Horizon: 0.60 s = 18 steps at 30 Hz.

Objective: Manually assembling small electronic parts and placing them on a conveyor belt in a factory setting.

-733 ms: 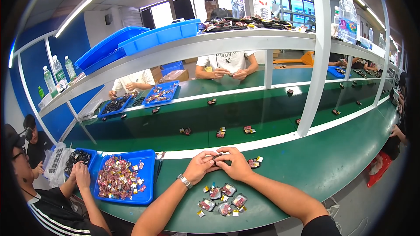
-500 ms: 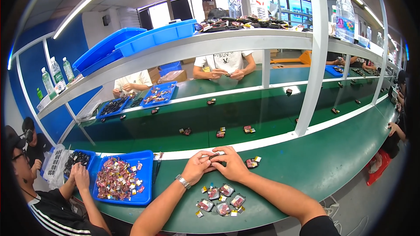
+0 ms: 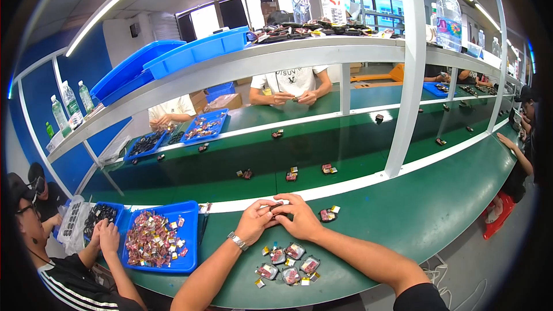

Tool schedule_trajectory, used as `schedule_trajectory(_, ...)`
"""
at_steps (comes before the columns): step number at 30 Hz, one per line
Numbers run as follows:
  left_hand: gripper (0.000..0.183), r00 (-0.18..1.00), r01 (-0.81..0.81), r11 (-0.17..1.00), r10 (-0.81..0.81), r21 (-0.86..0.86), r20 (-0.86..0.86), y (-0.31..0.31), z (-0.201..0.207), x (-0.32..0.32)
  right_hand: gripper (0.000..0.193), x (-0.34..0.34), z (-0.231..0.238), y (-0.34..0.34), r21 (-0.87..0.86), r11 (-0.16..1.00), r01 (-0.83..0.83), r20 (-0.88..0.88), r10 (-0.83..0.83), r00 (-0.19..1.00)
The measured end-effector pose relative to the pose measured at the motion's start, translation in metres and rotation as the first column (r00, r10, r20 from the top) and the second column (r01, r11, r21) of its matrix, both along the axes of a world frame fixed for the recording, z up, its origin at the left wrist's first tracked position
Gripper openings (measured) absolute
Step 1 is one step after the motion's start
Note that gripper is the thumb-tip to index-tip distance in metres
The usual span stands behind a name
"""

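Just beyond a cluster of small assemblies, my left hand (image 3: 256,222) and my right hand (image 3: 298,219) meet over the green tabletop. Both sets of fingers are closed round a small black case (image 3: 276,205), mostly hidden by them. Nearer to me lies the cluster of black cases (image 3: 290,275) with reddish circuit boards and small silver-and-yellow battery cells. One more case with a board and a battery cell (image 3: 328,214) lies right of my right hand. A watch with a metal band (image 3: 237,241) is on my left wrist.
At left, a blue tray (image 3: 192,260) holds a heap of reddish boards with cells; a co-worker's hands (image 3: 106,236) are beside it. A white rail (image 3: 363,184) separates my table from the green belt (image 3: 259,158) carrying scattered assemblies. A white post (image 3: 406,80) rises ahead, under a loaded shelf (image 3: 357,45).
The view has shifted slightly. My hands stay together on the black case, with a small change in finger position. At far right, a person's arm has moved along the table edge.
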<state>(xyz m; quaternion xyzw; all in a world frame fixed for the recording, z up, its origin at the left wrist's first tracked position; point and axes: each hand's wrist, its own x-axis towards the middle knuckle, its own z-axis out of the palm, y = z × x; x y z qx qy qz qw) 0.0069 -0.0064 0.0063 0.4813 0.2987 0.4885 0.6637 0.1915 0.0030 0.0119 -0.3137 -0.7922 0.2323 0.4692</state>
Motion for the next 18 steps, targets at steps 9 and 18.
schedule_trajectory(9, 0.024, 0.999, -0.047, 0.998, 0.047, -0.037, -0.005, -0.002, 0.003, 0.004, 0.012, 0.0, 0.013, -0.004, 0.144, 0.985, 0.096, -0.001, -0.097, 0.995)
schedule_trajectory(18, 0.026, 0.997, -0.054, 0.998, 0.053, -0.036, -0.049, -0.002, 0.003, 0.006, 0.009, -0.002, 0.007, -0.001, 0.16, 0.977, 0.14, -0.021, -0.139, 0.99)
